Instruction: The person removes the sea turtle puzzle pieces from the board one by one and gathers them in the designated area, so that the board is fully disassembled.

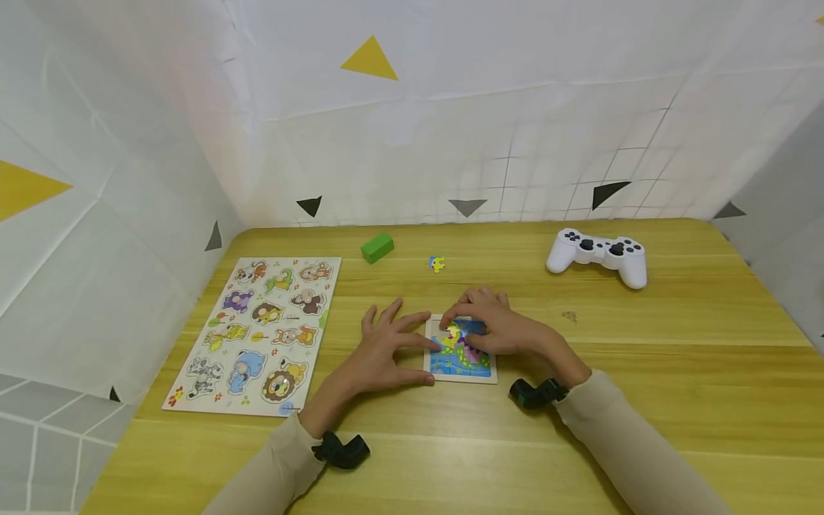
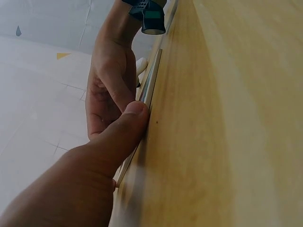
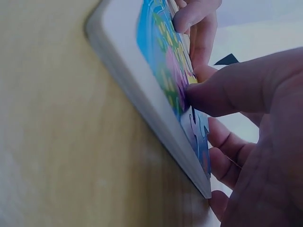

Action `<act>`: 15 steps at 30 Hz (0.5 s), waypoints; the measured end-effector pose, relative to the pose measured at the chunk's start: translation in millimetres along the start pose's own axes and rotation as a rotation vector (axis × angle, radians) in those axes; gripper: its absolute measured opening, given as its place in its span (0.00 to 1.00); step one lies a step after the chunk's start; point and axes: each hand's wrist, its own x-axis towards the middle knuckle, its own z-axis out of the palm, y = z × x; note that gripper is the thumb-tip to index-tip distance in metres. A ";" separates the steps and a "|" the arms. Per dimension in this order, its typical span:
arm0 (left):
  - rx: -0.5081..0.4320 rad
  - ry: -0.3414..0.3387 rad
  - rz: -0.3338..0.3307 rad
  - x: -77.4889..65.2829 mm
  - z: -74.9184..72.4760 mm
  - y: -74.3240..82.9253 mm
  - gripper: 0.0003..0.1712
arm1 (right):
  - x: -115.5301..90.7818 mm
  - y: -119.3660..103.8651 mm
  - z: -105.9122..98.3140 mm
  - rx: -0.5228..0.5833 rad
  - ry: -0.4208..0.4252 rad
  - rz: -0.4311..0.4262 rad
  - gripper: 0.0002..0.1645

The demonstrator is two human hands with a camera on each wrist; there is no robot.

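A small jigsaw puzzle [image 1: 460, 368] in a pale tray lies on the table, its blue, yellow and pink sea picture partly covered by fingers. Bare tray shows at its upper left corner. The left hand [image 1: 384, 355] spreads its fingers along the tray's left side, thumb at the lower corner and a fingertip over the picture. From the other side the right hand [image 1: 505, 327] reaches over the puzzle, its thumb [image 3: 208, 97] pressing on the pieces and its index fingertip near the bare corner. Beyond both hands lies a loose yellow and blue jigsaw piece [image 1: 437, 264].
On the left lies an animal puzzle board [image 1: 260, 336]. A green block [image 1: 378, 247] sits near the back edge, and a white game controller [image 1: 597, 254] at the back right. A patterned white cloth [image 1: 412, 150] hangs behind the table.
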 end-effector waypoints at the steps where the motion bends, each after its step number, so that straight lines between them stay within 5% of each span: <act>1: 0.000 0.001 0.002 0.0 -0.1 0.2 0.28 | -0.1 0.1 0.0 0.002 0.001 -0.003 0.25; 15: 0.013 0.003 0.005 1.0 0.3 -0.5 0.27 | -0.7 2.7 0.6 0.022 0.014 -0.043 0.25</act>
